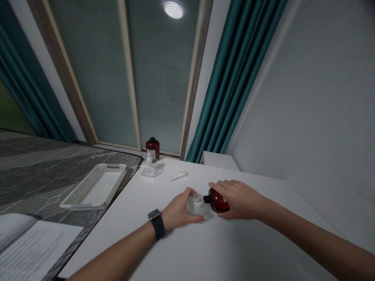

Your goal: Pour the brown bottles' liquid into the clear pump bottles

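My right hand (238, 198) is wrapped round a dark red-brown bottle (216, 201), tipped on its side with its black neck pointing left. The neck is at the mouth of a clear square bottle (195, 207), which stands on the white table (193, 249). My left hand (180, 210), with a dark watch on the wrist, grips the clear bottle between thumb and fingers. Whether liquid flows between the two is too small to tell. Beyond them a white pump head (179, 176) with a thin tube lies on the table.
A second red-brown bottle (152, 148) stands at the table's far left corner, behind a clear box-like container (150, 170). On the grey patterned surface to the left are a white perforated basket (68, 203) and an open book (38, 246). A white wall (316, 117) bounds the right side.
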The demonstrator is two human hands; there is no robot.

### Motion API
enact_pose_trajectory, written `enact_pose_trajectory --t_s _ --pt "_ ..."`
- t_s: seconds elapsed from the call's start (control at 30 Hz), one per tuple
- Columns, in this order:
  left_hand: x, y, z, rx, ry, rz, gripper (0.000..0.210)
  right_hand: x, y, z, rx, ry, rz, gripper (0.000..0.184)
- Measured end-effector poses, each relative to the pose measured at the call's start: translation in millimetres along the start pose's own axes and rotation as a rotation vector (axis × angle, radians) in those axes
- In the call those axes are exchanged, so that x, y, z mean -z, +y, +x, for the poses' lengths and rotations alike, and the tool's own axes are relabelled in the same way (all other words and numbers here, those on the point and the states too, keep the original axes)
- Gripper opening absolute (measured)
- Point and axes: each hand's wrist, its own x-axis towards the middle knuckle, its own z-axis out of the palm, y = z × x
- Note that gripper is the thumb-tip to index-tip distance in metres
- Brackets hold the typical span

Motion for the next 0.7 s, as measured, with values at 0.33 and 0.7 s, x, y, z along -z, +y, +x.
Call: enact_pose_trajectory --t_s 0.33,0.7 --pt "0.3 1.6 -0.5 0.008 0.005 0.004 0.057 -0.8 1.5 0.1 0.003 -0.007 -0.018 0.070" --pt "-1.1 -1.7 -0.2 0.004 0.010 0.010 0.058 2.2 -1.3 0.7 -0.002 -0.014 -0.026 0.067"
